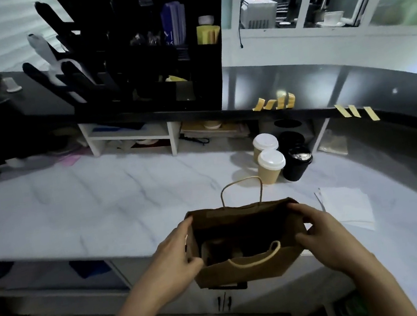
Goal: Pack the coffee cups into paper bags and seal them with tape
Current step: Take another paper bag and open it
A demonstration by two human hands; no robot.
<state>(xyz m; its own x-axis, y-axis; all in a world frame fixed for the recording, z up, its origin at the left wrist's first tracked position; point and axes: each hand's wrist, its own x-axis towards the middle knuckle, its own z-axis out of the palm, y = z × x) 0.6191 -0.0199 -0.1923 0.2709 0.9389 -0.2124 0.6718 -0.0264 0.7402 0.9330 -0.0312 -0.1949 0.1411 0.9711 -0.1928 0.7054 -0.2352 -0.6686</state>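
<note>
Paper bag (244, 236) is being held open at the near edge of the marble counter (99, 202), mouth up.

Left hand (174, 253) and right hand (319, 227) are each gripping a side of the rim, fingers curled over the paper, spreading it wide. Something dark is sitting at the bottom, too dim to identify. Two white-lidded cups (269, 161) and a black cup (296, 161) are waiting just behind the bag, touching one another. Risk: the bag is overhanging the counter edge, so letting go to reach could let it tip or collapse shut. Tape strips (357, 112) are hanging from the raised ledge, well apart; loose papers (346, 207) are lying beside the right hand.
</note>
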